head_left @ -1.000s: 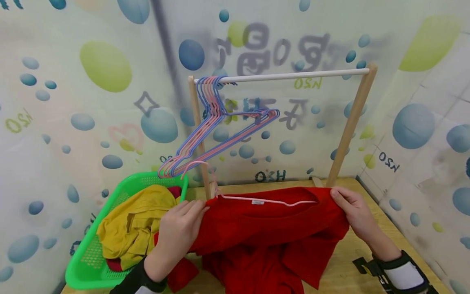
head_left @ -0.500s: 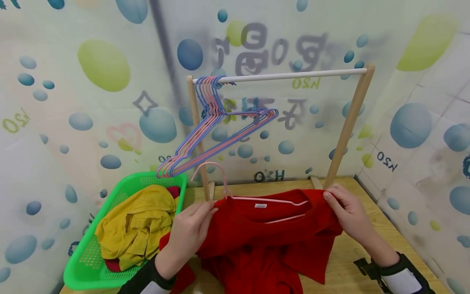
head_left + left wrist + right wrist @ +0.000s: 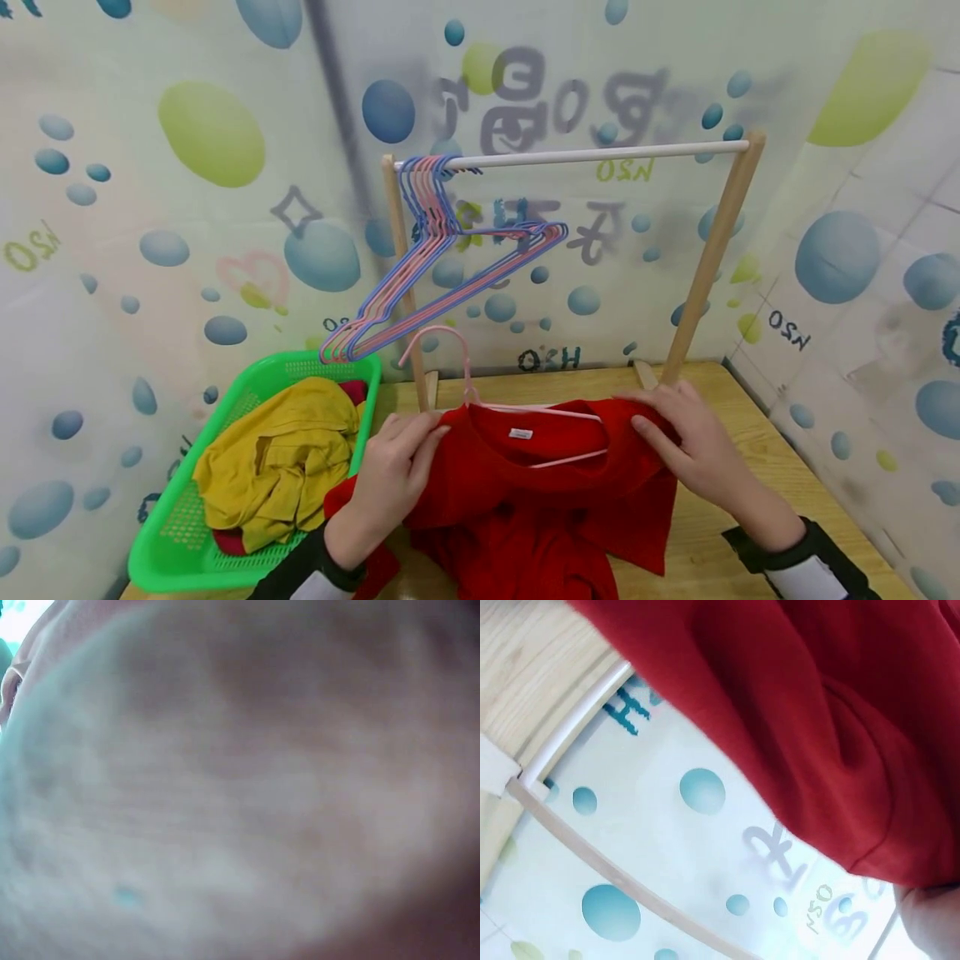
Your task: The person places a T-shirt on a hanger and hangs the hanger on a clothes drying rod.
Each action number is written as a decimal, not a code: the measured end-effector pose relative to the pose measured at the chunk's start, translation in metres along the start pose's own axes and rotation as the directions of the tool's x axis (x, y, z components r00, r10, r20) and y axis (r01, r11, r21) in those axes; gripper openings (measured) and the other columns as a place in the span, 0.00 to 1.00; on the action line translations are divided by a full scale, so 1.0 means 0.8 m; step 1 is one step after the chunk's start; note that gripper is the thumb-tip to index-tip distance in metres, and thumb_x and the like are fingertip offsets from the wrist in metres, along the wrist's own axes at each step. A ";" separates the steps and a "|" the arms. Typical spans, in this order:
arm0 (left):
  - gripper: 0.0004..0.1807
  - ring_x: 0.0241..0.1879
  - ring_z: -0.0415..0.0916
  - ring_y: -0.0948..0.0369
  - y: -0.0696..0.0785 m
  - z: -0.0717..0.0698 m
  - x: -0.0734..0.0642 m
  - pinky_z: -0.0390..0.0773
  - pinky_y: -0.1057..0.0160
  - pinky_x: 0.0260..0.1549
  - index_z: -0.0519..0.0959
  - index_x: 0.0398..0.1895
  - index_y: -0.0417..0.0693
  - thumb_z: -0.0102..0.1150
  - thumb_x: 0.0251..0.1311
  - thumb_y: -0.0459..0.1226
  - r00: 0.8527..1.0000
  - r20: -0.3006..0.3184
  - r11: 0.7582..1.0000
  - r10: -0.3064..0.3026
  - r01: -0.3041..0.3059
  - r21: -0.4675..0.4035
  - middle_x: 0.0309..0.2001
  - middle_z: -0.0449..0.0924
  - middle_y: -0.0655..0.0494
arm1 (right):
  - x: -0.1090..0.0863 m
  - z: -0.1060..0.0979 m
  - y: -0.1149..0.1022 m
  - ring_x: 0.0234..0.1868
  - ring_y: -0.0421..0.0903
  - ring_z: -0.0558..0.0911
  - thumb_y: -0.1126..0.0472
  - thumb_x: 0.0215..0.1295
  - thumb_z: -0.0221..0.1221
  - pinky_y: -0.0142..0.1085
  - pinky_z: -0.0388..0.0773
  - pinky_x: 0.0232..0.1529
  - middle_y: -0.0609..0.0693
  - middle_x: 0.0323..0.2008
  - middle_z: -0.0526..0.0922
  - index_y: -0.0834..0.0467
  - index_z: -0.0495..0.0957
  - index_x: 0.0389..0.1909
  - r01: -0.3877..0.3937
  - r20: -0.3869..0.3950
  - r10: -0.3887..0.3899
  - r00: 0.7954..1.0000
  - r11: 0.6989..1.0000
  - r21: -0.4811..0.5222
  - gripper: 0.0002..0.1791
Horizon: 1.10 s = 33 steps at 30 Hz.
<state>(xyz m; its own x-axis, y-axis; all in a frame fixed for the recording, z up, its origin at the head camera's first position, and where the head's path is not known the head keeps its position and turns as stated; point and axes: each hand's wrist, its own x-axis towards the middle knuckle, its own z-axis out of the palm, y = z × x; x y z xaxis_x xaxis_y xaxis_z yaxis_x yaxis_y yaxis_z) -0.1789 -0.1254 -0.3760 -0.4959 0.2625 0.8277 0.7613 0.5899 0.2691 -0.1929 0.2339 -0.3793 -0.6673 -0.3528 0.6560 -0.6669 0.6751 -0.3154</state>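
Observation:
A red shirt (image 3: 517, 521) with a white neck label hangs in front of me, its lower part spread down over the table. Inside its neckline lies a pink hanger (image 3: 468, 367), the hook rising at the left side of the collar. My left hand (image 3: 390, 475) pinches the left shoulder between thumb and fingers. At the opposite shoulder my right hand (image 3: 701, 442) grips the cloth, thumb in front and fingers over the top. In the right wrist view the red cloth (image 3: 817, 742) covers much of the picture. A blurred close surface fills the left wrist view.
Behind the shirt stands a rack with wooden posts (image 3: 712, 258) and a white rail (image 3: 600, 155). Several pink and blue hangers (image 3: 431, 250) hang bunched at its left end. A green basket (image 3: 172, 533) with yellow clothing (image 3: 281, 458) is on the wooden table (image 3: 750, 408) at left.
The right hand has shifted left and further over the shoulder. The hanger's hook has moved right and stands more upright, while the neckline has dropped and opened wider. The left hand moved slightly right.

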 end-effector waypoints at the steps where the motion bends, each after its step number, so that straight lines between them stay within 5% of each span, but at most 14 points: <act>1: 0.06 0.30 0.76 0.70 0.000 0.000 0.000 0.72 0.64 0.27 0.80 0.37 0.48 0.59 0.56 0.33 1.000 0.000 1.000 -0.006 0.006 -0.003 0.29 0.83 0.60 | 0.000 0.001 0.001 0.32 0.36 0.59 0.65 0.52 0.63 0.31 0.56 0.28 0.35 0.29 0.71 0.46 0.78 0.50 0.034 -0.008 -0.034 0.999 0.999 -0.008 0.23; 7: 0.06 0.28 0.75 0.70 0.000 0.001 -0.002 0.72 0.65 0.27 0.80 0.37 0.49 0.59 0.55 0.32 1.000 -0.010 0.999 -0.024 0.024 -0.028 0.29 0.83 0.61 | 0.000 0.005 0.007 0.34 0.38 0.60 0.65 0.41 0.68 0.29 0.56 0.31 0.38 0.30 0.73 0.49 0.83 0.39 0.193 -0.072 -0.198 0.978 0.979 -0.064 0.19; 12: 0.07 0.29 0.75 0.68 0.000 0.004 -0.004 0.74 0.65 0.27 0.81 0.37 0.48 0.60 0.55 0.32 1.000 -0.024 0.999 -0.018 0.017 -0.037 0.31 0.83 0.59 | 0.000 0.005 0.008 0.37 0.42 0.65 0.57 0.55 0.62 0.37 0.60 0.36 0.43 0.32 0.78 0.53 0.82 0.35 0.215 -0.076 -0.222 0.972 0.972 -0.090 0.07; 16: 0.06 0.28 0.73 0.66 0.001 0.007 -0.002 0.74 0.65 0.26 0.80 0.37 0.47 0.60 0.55 0.32 0.999 -0.033 0.999 -0.021 0.020 -0.037 0.30 0.83 0.58 | 0.002 0.006 0.006 0.38 0.45 0.67 0.51 0.64 0.55 0.43 0.59 0.37 0.46 0.33 0.80 0.54 0.82 0.36 0.234 -0.096 -0.243 0.965 0.968 -0.095 0.12; 25: 0.05 0.27 0.74 0.63 0.002 0.011 -0.001 0.76 0.61 0.27 0.80 0.35 0.46 0.59 0.55 0.31 0.999 -0.044 0.997 -0.028 0.025 -0.068 0.29 0.83 0.57 | 0.001 0.008 -0.001 0.37 0.42 0.68 0.56 0.60 0.58 0.39 0.57 0.35 0.43 0.31 0.80 0.55 0.81 0.38 0.227 -0.077 -0.237 0.968 0.966 -0.120 0.09; 33: 0.05 0.27 0.72 0.64 0.005 0.018 0.000 0.76 0.62 0.25 0.80 0.35 0.48 0.59 0.56 0.32 0.999 -0.027 0.996 -0.033 0.031 -0.079 0.28 0.82 0.59 | 0.003 0.017 -0.008 0.38 0.45 0.69 0.49 0.67 0.50 0.44 0.61 0.36 0.46 0.31 0.81 0.56 0.81 0.36 0.249 -0.037 -0.258 0.966 0.955 -0.162 0.17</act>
<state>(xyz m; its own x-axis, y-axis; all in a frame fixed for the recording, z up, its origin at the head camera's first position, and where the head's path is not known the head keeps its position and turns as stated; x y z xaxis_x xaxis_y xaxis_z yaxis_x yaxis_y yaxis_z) -0.1818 -0.1117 -0.3821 -0.5094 0.2219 0.8314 0.7762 0.5356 0.3327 -0.1946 0.2203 -0.3852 -0.4602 -0.4905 0.7400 -0.7489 0.6622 -0.0269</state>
